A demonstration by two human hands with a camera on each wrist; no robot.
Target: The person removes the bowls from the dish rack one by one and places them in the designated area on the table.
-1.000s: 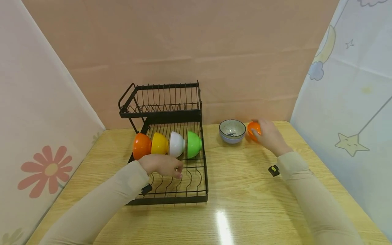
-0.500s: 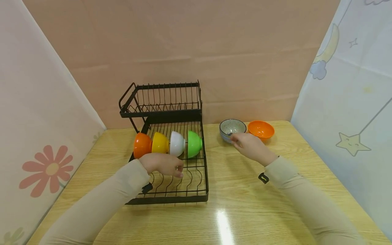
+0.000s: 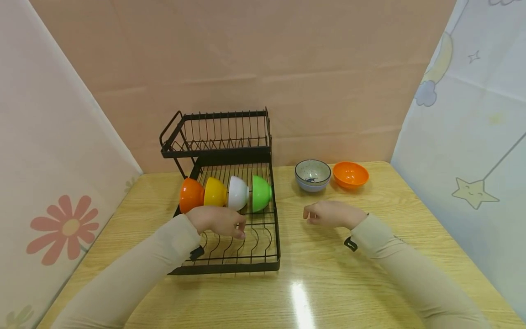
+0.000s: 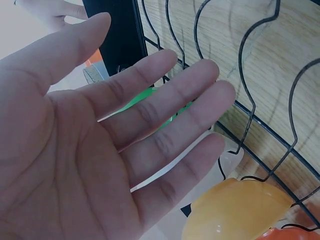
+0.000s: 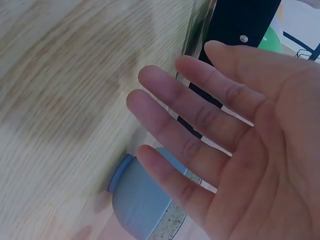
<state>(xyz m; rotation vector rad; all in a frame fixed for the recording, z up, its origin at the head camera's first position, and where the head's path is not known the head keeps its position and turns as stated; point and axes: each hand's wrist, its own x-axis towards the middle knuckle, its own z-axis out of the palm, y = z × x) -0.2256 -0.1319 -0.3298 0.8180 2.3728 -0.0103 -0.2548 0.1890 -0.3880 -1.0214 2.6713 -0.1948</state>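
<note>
My left hand hangs over the front of the black dish rack, its palm bare and fingers loosely extended in the left wrist view. Behind it, a row of bowls stands on edge in the rack: dark orange, yellow, white and green. My right hand is above the table, right of the rack, holding nothing, with relaxed, parted fingers. Beyond it sit a speckled bowl with a blue-grey outside and, just to its right, an orange bowl, both upright.
The rack's upper tier rises at the back left and holds no dishes. A wooden table lies underneath. Fabric walls enclose the back and both sides.
My right hand has let go of the orange bowl, leaving it upright beside the speckled bowl, and has drawn back toward me and to the left. My left hand has stayed put.
</note>
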